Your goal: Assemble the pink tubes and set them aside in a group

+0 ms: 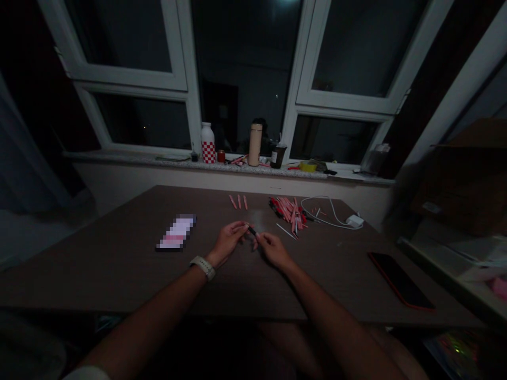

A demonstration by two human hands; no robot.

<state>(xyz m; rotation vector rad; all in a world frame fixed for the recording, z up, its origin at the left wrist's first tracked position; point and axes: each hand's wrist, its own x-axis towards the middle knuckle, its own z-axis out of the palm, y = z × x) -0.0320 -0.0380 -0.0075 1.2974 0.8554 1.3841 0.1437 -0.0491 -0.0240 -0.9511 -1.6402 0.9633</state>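
My left hand (228,240) and my right hand (272,248) meet over the middle of the brown table (119,264). Both pinch a small dark pen-like piece (252,230) between their fingertips. A white watch sits on my left wrist. A heap of red and pink pens (289,210) lies just beyond my right hand. Three pink pen parts (238,201) lie in a row farther back. A thin white stick (285,230) rests on the table beside the heap.
A blurred card (176,232) lies left of my hands. A dark phone (400,278) rests at the right edge. A white cable and charger (348,219) sit behind the heap. Bottles and cups (255,144) line the windowsill.
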